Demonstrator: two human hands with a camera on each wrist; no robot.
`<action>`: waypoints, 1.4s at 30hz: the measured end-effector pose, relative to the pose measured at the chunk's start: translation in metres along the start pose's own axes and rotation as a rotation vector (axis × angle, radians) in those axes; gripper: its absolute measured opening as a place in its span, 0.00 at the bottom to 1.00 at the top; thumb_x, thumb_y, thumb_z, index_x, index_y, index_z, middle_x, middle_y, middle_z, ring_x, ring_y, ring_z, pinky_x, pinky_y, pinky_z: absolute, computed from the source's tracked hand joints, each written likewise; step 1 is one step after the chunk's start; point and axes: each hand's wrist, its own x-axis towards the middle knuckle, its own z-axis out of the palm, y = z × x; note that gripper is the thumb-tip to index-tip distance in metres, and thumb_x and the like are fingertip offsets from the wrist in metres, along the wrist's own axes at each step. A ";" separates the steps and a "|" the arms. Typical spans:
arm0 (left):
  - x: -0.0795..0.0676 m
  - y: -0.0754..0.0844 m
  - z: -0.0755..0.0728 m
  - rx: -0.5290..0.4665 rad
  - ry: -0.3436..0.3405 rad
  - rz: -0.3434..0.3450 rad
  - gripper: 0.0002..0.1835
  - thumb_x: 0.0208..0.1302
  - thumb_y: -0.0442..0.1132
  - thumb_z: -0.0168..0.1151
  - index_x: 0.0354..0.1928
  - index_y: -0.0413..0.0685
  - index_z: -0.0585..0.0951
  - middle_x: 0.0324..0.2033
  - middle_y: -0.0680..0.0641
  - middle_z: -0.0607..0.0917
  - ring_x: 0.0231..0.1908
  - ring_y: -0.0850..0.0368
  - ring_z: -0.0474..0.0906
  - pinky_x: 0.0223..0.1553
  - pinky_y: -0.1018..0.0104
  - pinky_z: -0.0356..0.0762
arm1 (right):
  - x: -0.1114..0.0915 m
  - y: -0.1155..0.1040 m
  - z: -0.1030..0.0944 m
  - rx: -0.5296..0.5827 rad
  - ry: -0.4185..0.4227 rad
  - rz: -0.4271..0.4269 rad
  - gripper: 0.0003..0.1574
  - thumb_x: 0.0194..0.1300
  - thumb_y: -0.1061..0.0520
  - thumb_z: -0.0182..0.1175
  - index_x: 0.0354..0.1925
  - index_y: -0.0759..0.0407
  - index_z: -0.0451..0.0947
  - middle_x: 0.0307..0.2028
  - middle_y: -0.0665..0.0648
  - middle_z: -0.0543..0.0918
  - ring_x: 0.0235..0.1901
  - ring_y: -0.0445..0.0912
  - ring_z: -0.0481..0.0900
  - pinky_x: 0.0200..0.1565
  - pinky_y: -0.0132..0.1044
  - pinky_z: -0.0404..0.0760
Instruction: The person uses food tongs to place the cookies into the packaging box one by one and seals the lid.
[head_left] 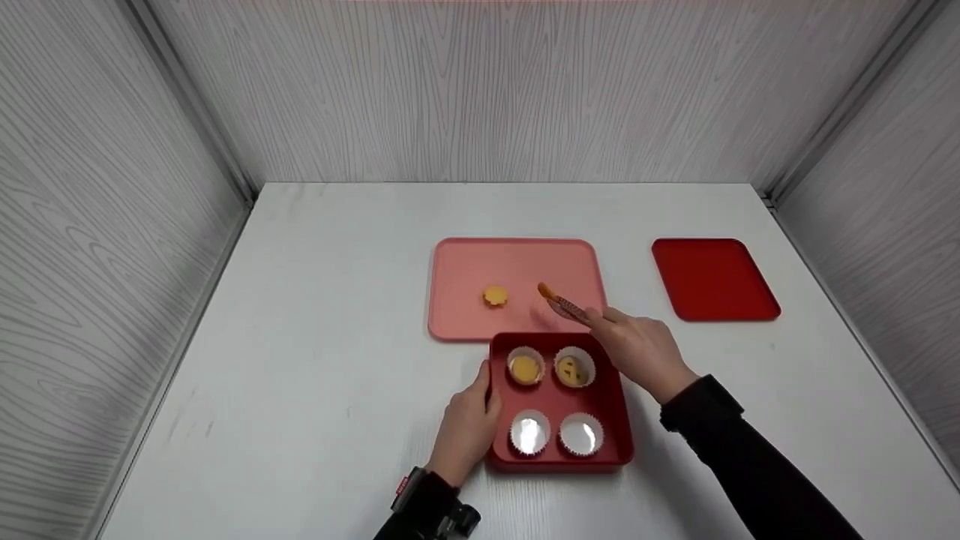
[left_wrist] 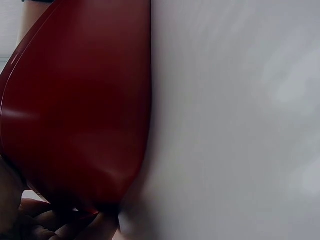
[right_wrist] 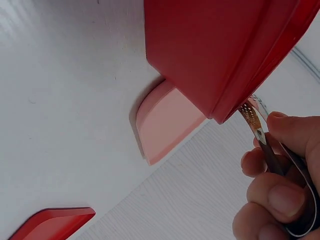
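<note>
At the left side of a deep red box (head_left: 555, 405), my left hand (head_left: 466, 427) grips the wall, its thumb by the rim. In the left wrist view the fingers (left_wrist: 97, 227) lie at the box's lower end. My right hand (head_left: 641, 349) holds metal tongs (head_left: 568, 307), whose tips pinch a small golden-brown cookie (head_left: 546, 290) over the pink tray (head_left: 457, 262). On that tray lies a flower-shaped yellow cookie (head_left: 495, 295). Inside the box, the far paper cups hold a round cookie (head_left: 524, 369) and a patterned cookie (head_left: 570, 370); the near paper cups (head_left: 581, 435) are empty.
A flat red tray (head_left: 716, 280) lies at the right on the white table (head_left: 315, 322). The pink tray sits directly behind the box. Grey wood-grain panels (head_left: 465, 97) stand at the back and both sides.
</note>
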 end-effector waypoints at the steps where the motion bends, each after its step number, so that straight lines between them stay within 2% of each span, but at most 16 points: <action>1: 0.000 0.000 0.000 0.000 0.000 0.004 0.27 0.75 0.36 0.54 0.72 0.31 0.68 0.46 0.34 0.87 0.36 0.56 0.81 0.42 0.54 0.82 | -0.002 0.000 -0.001 -0.002 0.011 -0.006 0.21 0.63 0.63 0.71 0.53 0.58 0.77 0.30 0.59 0.82 0.16 0.49 0.75 0.17 0.42 0.75; 5: 0.000 0.000 -0.001 0.000 0.006 0.018 0.27 0.76 0.36 0.54 0.72 0.30 0.68 0.47 0.34 0.87 0.37 0.56 0.81 0.42 0.55 0.82 | -0.009 -0.001 -0.004 -0.001 0.044 -0.022 0.22 0.62 0.62 0.73 0.54 0.58 0.78 0.29 0.58 0.82 0.15 0.48 0.75 0.17 0.40 0.74; 13: 0.000 -0.001 0.000 -0.008 0.009 0.018 0.27 0.76 0.36 0.54 0.72 0.30 0.68 0.52 0.33 0.85 0.43 0.50 0.84 0.46 0.51 0.83 | -0.021 -0.006 -0.014 0.006 0.076 -0.045 0.25 0.60 0.63 0.74 0.57 0.58 0.84 0.29 0.56 0.82 0.15 0.43 0.71 0.17 0.34 0.72; 28: -0.001 -0.001 0.000 -0.016 0.014 0.014 0.27 0.75 0.35 0.54 0.72 0.30 0.68 0.56 0.32 0.83 0.49 0.44 0.84 0.50 0.49 0.82 | -0.050 -0.014 -0.032 -0.003 0.037 -0.087 0.31 0.59 0.61 0.75 0.61 0.56 0.82 0.24 0.52 0.76 0.15 0.37 0.54 0.18 0.28 0.58; 31: 0.000 0.000 -0.001 -0.012 0.004 0.002 0.27 0.76 0.36 0.53 0.72 0.29 0.68 0.57 0.33 0.83 0.48 0.47 0.84 0.49 0.50 0.82 | -0.055 -0.014 -0.035 -0.019 0.069 -0.119 0.32 0.57 0.61 0.76 0.61 0.57 0.82 0.23 0.51 0.74 0.16 0.36 0.51 0.18 0.27 0.55; 35: 0.000 0.002 -0.001 -0.006 -0.003 -0.005 0.28 0.75 0.36 0.54 0.72 0.29 0.68 0.57 0.33 0.83 0.46 0.50 0.84 0.48 0.51 0.82 | -0.063 -0.013 -0.038 -0.023 0.109 -0.156 0.33 0.53 0.62 0.78 0.59 0.58 0.84 0.23 0.51 0.74 0.16 0.36 0.50 0.17 0.27 0.55; 42: -0.001 0.001 -0.001 -0.001 0.018 0.021 0.26 0.75 0.35 0.54 0.71 0.30 0.69 0.55 0.32 0.84 0.47 0.45 0.85 0.48 0.49 0.82 | -0.075 -0.009 -0.047 0.003 0.089 -0.185 0.36 0.50 0.63 0.80 0.59 0.56 0.84 0.22 0.50 0.75 0.17 0.35 0.49 0.18 0.26 0.56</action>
